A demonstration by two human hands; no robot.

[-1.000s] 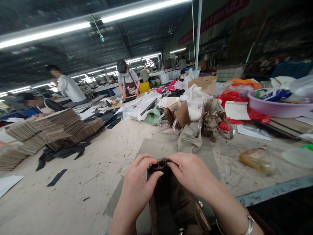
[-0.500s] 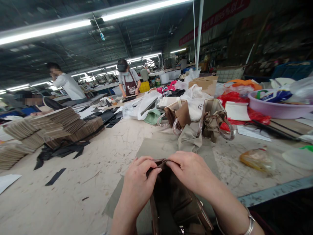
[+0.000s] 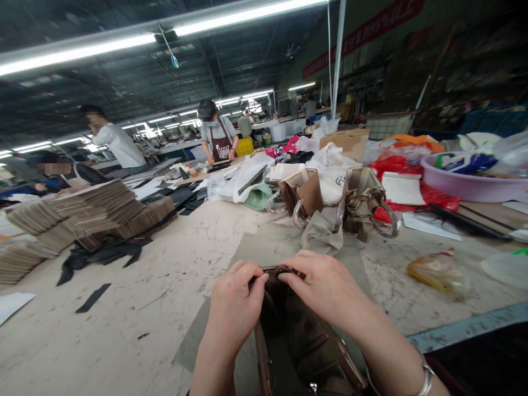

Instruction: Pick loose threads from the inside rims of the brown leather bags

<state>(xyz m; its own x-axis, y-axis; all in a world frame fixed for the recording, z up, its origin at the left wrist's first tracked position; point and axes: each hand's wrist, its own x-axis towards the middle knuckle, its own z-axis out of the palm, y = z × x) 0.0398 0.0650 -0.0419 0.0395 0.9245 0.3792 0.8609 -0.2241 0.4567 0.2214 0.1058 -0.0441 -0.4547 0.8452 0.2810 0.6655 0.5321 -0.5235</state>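
Observation:
A dark brown handbag (image 3: 297, 335) stands in front of me with its mouth facing up, its lining and some small metal fittings showing. My left hand (image 3: 239, 297) pinches the far rim between thumb and fingers, on the left. Close beside it, my right hand (image 3: 319, 283) grips the same rim with the thumb inside the bag. Under the bag lies a sheet of grey-green cloth (image 3: 264, 247). Beyond my hands are a brown bag (image 3: 303, 192) with clear-wrapped handles and a second, olive-brown bag (image 3: 363, 209). The outer face of the held bag is hidden.
Stacks of brown panels (image 3: 103, 212) and black strips (image 3: 103, 253) lie at left. Plastic bags (image 3: 243, 176) are heaped at the back. A pink basin (image 3: 474, 181) and a bag of yellowish contents (image 3: 437, 269) are at right. A co-worker in an apron (image 3: 220, 143) stands beyond.
My fingers have shifted slightly along the bag's far rim, and the stretch of rim between my hands looks flatter. Both hands keep their grip. The view has moved slightly.

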